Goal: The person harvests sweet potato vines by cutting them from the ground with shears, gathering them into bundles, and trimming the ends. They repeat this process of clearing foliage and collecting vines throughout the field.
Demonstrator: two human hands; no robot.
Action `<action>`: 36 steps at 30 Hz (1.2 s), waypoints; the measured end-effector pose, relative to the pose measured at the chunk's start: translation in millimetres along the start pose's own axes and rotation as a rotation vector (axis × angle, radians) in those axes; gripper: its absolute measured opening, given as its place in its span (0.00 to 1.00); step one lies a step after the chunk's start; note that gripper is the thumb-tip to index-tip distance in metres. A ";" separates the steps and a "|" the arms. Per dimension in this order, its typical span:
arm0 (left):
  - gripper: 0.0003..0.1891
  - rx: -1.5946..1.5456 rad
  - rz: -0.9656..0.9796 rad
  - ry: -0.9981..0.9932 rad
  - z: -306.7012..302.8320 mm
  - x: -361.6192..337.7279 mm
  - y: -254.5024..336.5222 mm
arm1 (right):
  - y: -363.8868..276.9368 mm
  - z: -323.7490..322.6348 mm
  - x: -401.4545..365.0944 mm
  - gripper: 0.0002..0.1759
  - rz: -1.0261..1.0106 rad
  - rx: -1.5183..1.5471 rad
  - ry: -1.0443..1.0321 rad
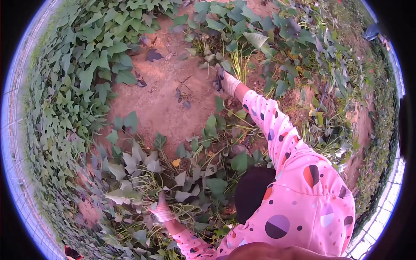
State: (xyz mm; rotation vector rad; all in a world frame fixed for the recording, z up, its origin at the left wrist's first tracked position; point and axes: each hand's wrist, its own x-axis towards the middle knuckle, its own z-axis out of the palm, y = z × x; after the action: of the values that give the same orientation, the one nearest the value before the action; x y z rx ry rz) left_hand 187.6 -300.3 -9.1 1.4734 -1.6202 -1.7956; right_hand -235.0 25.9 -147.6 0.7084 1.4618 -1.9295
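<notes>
Both my hands wear pale gloves with dark patches. My left hand [162, 212] is low among leafy vines [130, 197], which look like sweet potato vines. Its thumb points up and the other fingers are mostly hidden under leaves and stems; it appears closed around vine stems. My right hand [225, 81] is stretched far forward over reddish soil [173, 86], beside pale yellow-green stems [240, 65] at the edge of another clump of vines. Its dark fingers look bent and somewhat apart, with nothing clearly held.
Dense green vines [99, 47] cover the left side. More foliage [286, 47] spreads at the upper right. A few dark wilted leaves [154, 55] lie on the soil. Close in front hangs my pink dotted sleeve [277, 130]. A dark round shape [253, 193] lies beside my torso.
</notes>
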 end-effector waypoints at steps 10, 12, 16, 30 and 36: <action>0.37 0.921 0.736 -0.315 -30.4 20.6 -83.3 | -14.6 -39.6 21.7 0.42 0.057 -0.120 -0.136; 0.25 0.749 0.313 -0.474 -35.1 25.8 -90.1 | -18.9 -24.8 22.5 0.42 0.098 -0.093 -0.084; 0.25 0.620 0.225 -0.402 -19.4 21.5 -84.0 | -24.9 -15.7 61.1 0.36 0.063 -0.118 0.010; 0.29 -0.066 -0.123 -0.198 19.2 2.4 -67.6 | -15.1 -23.9 65.9 0.21 -0.154 -0.747 0.030; 0.28 0.094 -0.058 -0.297 14.1 12.2 -81.6 | -30.1 -15.3 61.6 0.35 0.023 -0.248 0.056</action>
State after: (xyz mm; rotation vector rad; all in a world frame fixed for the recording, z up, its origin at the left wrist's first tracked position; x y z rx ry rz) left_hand 202.5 -276.5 -87.9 1.3542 -1.8403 -2.0782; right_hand -297.8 37.6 -176.8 0.6652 1.6832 -1.6842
